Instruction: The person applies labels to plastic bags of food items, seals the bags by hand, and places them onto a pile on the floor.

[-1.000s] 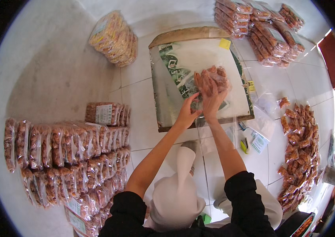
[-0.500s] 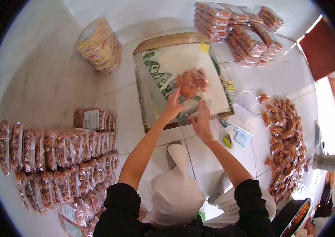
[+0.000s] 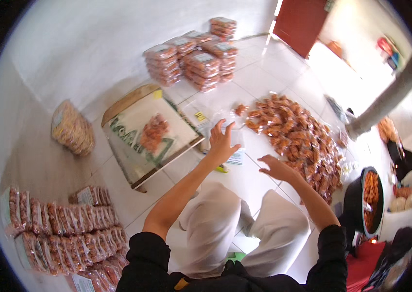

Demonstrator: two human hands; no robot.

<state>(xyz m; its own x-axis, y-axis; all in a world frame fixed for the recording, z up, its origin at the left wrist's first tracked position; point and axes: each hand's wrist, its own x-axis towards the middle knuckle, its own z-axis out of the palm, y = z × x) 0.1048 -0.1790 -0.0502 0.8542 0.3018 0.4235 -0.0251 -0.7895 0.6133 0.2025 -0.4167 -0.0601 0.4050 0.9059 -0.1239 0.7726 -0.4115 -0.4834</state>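
Observation:
My left hand [image 3: 222,145] is raised over the floor just right of a low table [image 3: 179,118], fingers spread, holding nothing. My right hand [image 3: 280,169] hangs lower to its right, near the close edge of a big heap of small see-through packets [image 3: 303,146] with orange-brown snack pieces. Its fingers are stretched out and apart, and nothing is in them. On the tabletop lies a see-through bag of orange-brown snack pieces [image 3: 154,134], away from both hands. Beyond my left hand are thin plastic bags [image 3: 237,138] and a printed pale-blue label sheet [image 3: 236,156] on the tiles.
Stacked snack packs [image 3: 201,62] stand by the back wall. Rows of filled packs [image 3: 70,219] line the left side, below a tall yellowish bundle [image 3: 73,129]. At right are a grey pillar [image 3: 385,100] and a black pot of orange pieces [image 3: 352,200].
Both hands have left the bag on the low table and moved right, toward the packet heap. The bag stays on the tabletop. The whole view has swung to the right.

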